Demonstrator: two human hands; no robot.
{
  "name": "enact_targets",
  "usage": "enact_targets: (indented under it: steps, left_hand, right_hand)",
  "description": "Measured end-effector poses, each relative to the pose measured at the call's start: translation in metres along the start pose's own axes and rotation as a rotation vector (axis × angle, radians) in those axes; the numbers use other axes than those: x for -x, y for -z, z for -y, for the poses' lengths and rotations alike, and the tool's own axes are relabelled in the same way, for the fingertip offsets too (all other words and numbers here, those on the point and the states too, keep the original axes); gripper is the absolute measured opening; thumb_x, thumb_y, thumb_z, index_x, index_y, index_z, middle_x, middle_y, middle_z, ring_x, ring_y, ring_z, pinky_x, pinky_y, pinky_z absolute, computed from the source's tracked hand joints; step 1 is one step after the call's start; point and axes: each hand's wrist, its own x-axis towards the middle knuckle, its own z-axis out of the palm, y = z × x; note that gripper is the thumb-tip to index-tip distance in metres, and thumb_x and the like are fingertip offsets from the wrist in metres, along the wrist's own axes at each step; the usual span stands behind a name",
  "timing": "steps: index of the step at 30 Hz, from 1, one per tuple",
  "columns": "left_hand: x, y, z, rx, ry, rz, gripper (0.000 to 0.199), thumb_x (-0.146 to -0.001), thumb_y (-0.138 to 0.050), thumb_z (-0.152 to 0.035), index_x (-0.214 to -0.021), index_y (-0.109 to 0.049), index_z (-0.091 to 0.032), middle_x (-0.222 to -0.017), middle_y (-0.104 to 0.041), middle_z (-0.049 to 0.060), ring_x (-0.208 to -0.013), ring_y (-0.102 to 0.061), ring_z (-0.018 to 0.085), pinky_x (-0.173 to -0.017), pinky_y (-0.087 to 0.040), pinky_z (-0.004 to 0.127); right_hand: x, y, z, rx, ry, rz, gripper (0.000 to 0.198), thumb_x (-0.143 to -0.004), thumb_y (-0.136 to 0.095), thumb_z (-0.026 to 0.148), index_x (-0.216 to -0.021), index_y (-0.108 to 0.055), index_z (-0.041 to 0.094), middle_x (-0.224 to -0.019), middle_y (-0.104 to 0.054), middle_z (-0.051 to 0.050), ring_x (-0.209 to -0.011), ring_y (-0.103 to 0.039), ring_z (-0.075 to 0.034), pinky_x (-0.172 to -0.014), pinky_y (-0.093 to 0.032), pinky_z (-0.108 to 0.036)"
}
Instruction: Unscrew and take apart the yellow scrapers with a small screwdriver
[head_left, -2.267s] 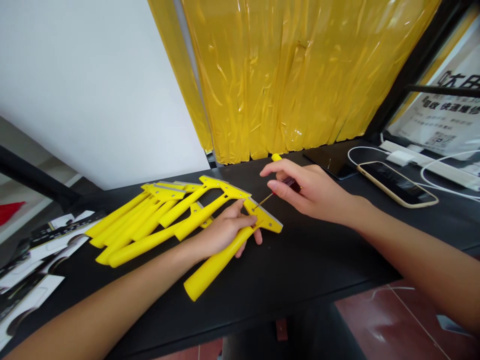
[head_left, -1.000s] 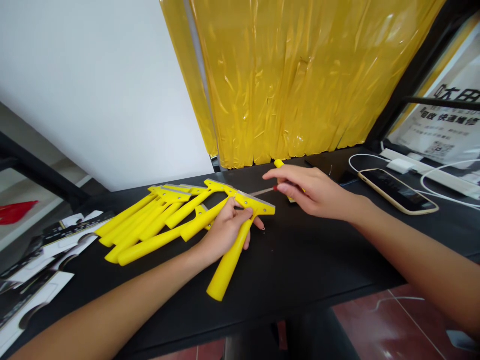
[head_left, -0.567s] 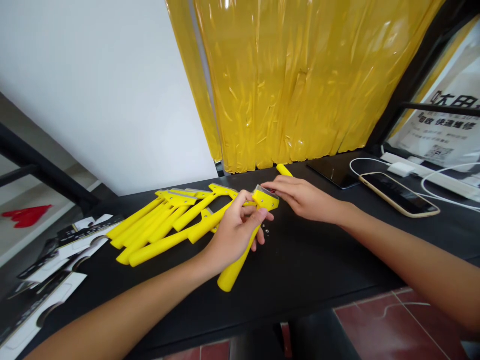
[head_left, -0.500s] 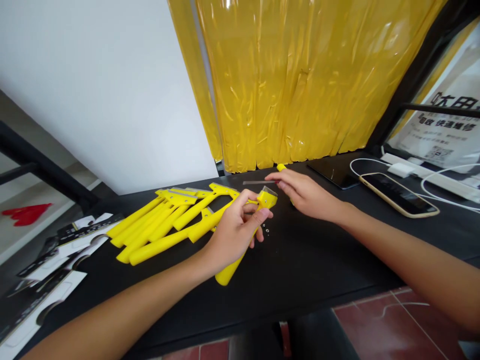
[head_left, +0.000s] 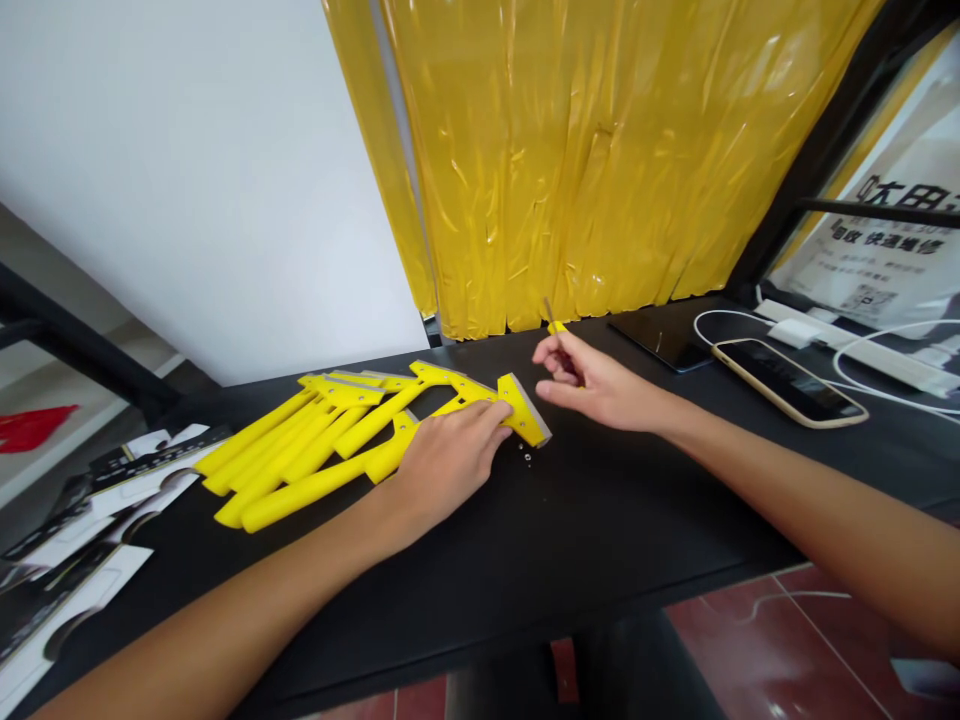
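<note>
A yellow scraper (head_left: 491,405) is being pressed flat onto the black table (head_left: 600,520) by the left hand (head_left: 450,455), whose fingers are being spread over the handle just behind the head, so that the tool is being kept from sliding; nothing is being gripped by that hand. The scraper's head is lying at the right end of the pile of yellow scrapers (head_left: 315,445), touching the nearest of them. A thin blade (head_left: 550,310) is being pinched narrowly between thumb and forefinger of the right hand (head_left: 592,380) and is being held upright, just beyond the scraper's head and clear of the table, probably so that its edge is being kept away from the skin. A yellow-tipped tool (head_left: 557,326) is partly being hidden behind that hand; whether it is being touched cannot be told. Small screws (head_left: 526,458) are lying loose just below the scraper's head, where they could be brushed away. Two phones (head_left: 787,383) with white cables (head_left: 885,340) are lying well apart on the right, packaging cards (head_left: 67,540) on the left, and yellow film (head_left: 592,150) is hanging behind.
</note>
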Motion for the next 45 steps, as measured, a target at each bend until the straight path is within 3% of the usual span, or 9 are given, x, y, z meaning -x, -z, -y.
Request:
enact_targets:
  steps: [4,6,9,16,25,31,45]
  left_hand:
    - [0.001,-0.001,0.000,-0.086,0.021,0.005,0.020,-0.101,-0.050,-0.032,-0.117,-0.059,-0.024,-0.107,-0.074,0.006,-0.093,-0.071,0.026,-0.073,-0.050,0.034]
    - [0.002,-0.002,0.000,-0.121,0.019,-0.004,0.022,-0.101,-0.051,-0.033,-0.120,-0.058,-0.024,-0.107,-0.075,0.007,-0.093,-0.072,0.026,-0.073,-0.049,0.034]
    - [0.002,-0.005,0.001,-0.157,-0.004,-0.046,0.023,-0.102,-0.049,-0.033,-0.122,-0.057,-0.023,-0.110,-0.075,0.008,-0.095,-0.072,0.026,-0.073,-0.049,0.033]
    - [0.003,-0.009,0.004,-0.192,-0.058,-0.058,0.024,-0.102,-0.048,-0.034,-0.122,-0.056,-0.021,-0.106,-0.075,0.009,-0.092,-0.072,0.027,-0.073,-0.050,0.034]
    - [0.006,-0.011,0.001,-0.222,0.006,-0.036,0.027,-0.103,-0.046,-0.033,-0.127,-0.053,-0.022,-0.108,-0.074,0.010,-0.094,-0.071,0.028,-0.071,-0.050,0.034]
    - [0.007,-0.012,0.002,-0.239,-0.014,-0.063,0.025,-0.103,-0.045,-0.032,-0.123,-0.055,-0.021,-0.104,-0.074,0.010,-0.093,-0.071,0.027,-0.072,-0.050,0.034]
    - [0.009,-0.014,0.004,-0.218,-0.022,-0.090,0.025,-0.103,-0.045,-0.032,-0.123,-0.055,-0.022,-0.109,-0.074,0.010,-0.096,-0.071,0.026,-0.073,-0.051,0.034]
  right_hand:
    - [0.003,0.000,-0.002,0.163,0.066,0.222,0.080,-0.076,-0.079,0.048,-0.143,-0.041,0.028,-0.135,-0.049,-0.010,-0.110,-0.058,-0.023,-0.088,-0.054,-0.038]
    - [0.003,0.001,-0.006,0.204,0.100,0.261,0.091,-0.072,-0.081,0.050,-0.149,-0.036,0.031,-0.145,-0.045,-0.010,-0.126,-0.053,-0.027,-0.099,-0.051,-0.042]
    - [0.002,0.002,-0.012,0.257,0.122,0.260,0.097,-0.072,-0.082,0.051,-0.153,-0.032,0.031,-0.151,-0.043,-0.010,-0.135,-0.048,-0.030,-0.107,-0.047,-0.044]
    - [0.001,0.001,-0.012,0.349,0.156,0.256,0.096,-0.074,-0.080,0.050,-0.154,-0.032,0.028,-0.153,-0.043,-0.010,-0.133,-0.052,-0.029,-0.109,-0.046,-0.043]
    - [0.003,0.001,-0.011,0.447,0.170,0.263,0.093,-0.075,-0.079,0.050,-0.154,-0.032,0.030,-0.153,-0.046,-0.009,-0.131,-0.055,-0.029,-0.106,-0.049,-0.043]
    - [0.003,-0.003,-0.009,0.493,0.196,0.248,0.090,-0.077,-0.077,0.049,-0.153,-0.034,0.031,-0.163,-0.033,-0.008,-0.135,-0.052,-0.030,-0.105,-0.049,-0.044]
    - [0.002,-0.001,-0.018,0.464,0.168,0.204,0.090,-0.076,-0.075,0.042,-0.154,-0.031,0.029,-0.153,-0.046,-0.010,-0.129,-0.056,-0.030,-0.103,-0.051,-0.043]
